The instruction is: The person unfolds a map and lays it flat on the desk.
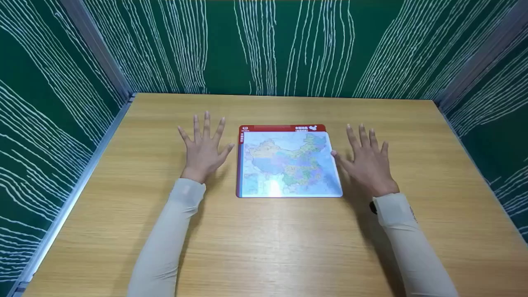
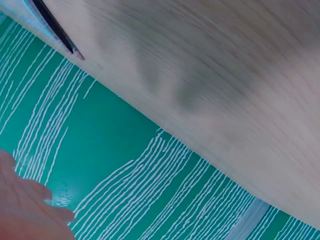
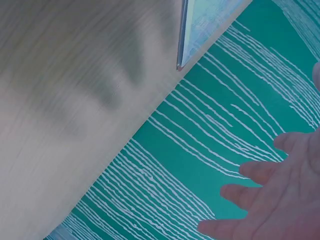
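A flat map board with a red top border and a coloured map lies at the middle of the table. To its left, my left hand is held with the fingers spread and straight, holding nothing. On the other side, my right hand has its fingers spread too, and its thumb tip overlaps the board's right edge in the head view. Part of the left hand shows in the left wrist view. The right wrist view catches the palm and spread fingers of the right hand, and a corner of the board.
The wooden table has soft shadows of both arms on it. Green panels with white wavy lines stand behind it and at both sides. Grey posts mark the back corners. Light glares off the board's lower part.
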Demonstrator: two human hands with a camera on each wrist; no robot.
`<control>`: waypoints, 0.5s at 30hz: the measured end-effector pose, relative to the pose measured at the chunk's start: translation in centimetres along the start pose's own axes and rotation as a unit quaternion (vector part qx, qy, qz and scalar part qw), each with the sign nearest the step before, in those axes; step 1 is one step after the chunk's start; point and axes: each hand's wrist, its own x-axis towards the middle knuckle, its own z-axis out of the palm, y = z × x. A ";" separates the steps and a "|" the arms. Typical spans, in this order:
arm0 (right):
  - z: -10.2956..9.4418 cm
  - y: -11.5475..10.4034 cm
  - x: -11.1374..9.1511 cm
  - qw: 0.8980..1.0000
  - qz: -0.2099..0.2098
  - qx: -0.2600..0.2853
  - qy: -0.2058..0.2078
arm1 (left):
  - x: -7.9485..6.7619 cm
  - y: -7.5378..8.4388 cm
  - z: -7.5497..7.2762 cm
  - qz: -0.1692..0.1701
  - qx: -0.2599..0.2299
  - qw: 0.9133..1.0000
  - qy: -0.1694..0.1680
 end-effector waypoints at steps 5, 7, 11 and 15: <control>0.3 -0.3 -0.3 1.000 -0.014 -0.001 -0.026 | 0.3 -0.3 0.4 0.007 -0.016 0.999 -0.031; 0.5 -0.5 -0.5 0.999 -0.019 0.001 -0.041 | 0.5 -0.5 0.6 0.006 -0.032 0.998 -0.050; 1.0 -0.9 -1.0 0.997 -0.041 -0.005 -0.068 | 0.8 -0.9 1.1 0.013 -0.055 0.995 -0.077; 1.7 -1.3 -1.7 0.994 -0.063 -0.013 -0.091 | 1.1 -1.0 1.6 0.028 -0.059 0.993 -0.098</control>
